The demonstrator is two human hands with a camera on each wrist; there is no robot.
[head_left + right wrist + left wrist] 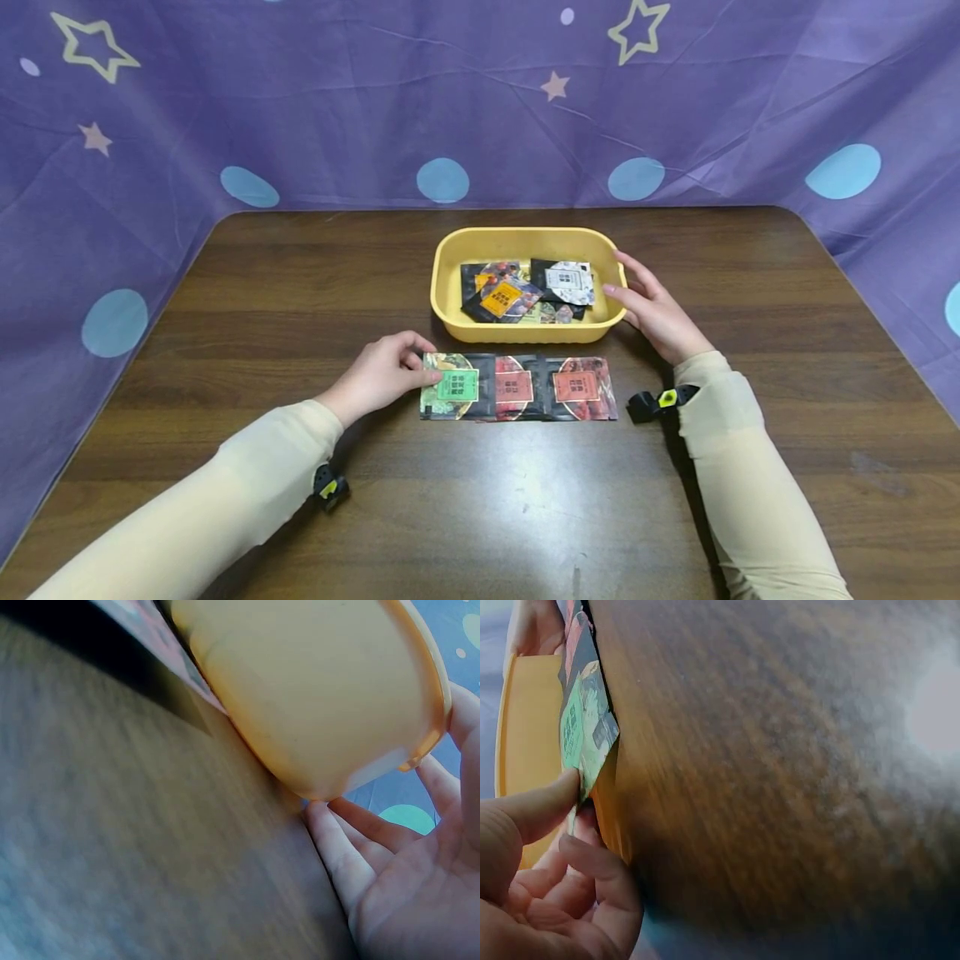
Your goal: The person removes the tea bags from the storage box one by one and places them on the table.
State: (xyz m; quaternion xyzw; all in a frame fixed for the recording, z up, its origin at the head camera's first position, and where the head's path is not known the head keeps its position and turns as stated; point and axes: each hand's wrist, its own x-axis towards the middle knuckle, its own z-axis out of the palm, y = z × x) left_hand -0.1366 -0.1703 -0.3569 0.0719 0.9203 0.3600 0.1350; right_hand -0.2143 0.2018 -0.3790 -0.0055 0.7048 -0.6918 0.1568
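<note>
In the head view, my left hand point(382, 375) pinches the left edge of a green-labelled sachet point(457, 385) between thumb and fingers. This sachet overlaps a red-labelled sachet point(514, 387), and another red-labelled one point(576, 387) continues the row to the right. The left wrist view shows the thumb point(544, 802) on the printed face. My right hand point(660, 315) holds the right rim of a yellow plastic basket point(525, 333), thumb over the rim. In the right wrist view its other fingers point(341, 855) touch the outer wall.
Inside the basket lie several loose sachets, among them an orange-labelled one point(501, 297) and a white-labelled one point(564, 282). The basket stands on a brown wooden table point(300, 283), behind the row. A purple patterned cloth point(337, 100) hangs around the table's back and sides.
</note>
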